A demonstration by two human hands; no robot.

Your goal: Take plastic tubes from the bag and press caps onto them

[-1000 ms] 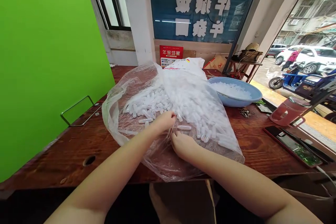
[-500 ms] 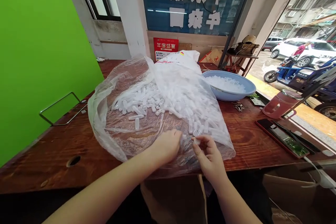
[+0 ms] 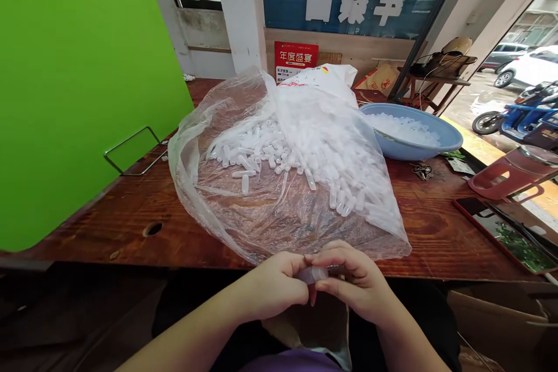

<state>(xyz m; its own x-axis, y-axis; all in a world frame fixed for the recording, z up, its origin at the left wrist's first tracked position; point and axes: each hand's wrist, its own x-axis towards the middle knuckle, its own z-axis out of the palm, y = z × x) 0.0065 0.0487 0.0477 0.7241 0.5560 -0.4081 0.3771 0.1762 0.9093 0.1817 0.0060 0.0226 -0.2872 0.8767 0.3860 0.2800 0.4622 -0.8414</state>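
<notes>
Just in front of the table edge, my two hands meet over my lap. My left hand [image 3: 279, 280] is closed around a small translucent plastic tube [image 3: 308, 275]. My right hand [image 3: 355, 279] pinches the tube's right end, where a small whitish cap [image 3: 321, 272] appears to sit; the fingers partly hide it. Beyond them lies a large clear plastic bag [image 3: 288, 221], its mouth spread toward me. Many similar frosted tubes [image 3: 261, 142] lie heaped inside it, with a few loose ones near the mouth.
A blue basin [image 3: 410, 148] of small whitish pieces stands at the back right. Keys [image 3: 422, 171], a phone [image 3: 505, 235] and a pink cup [image 3: 512, 174] are on the right. A green panel [image 3: 87, 87] with a metal handle [image 3: 135, 151] borders the left. Below my hands is an open cardboard box [image 3: 314, 322].
Both hands have drawn back from the bag toward me and come together, now with a tube between them. The camera view has tilted down and turned slightly left.
</notes>
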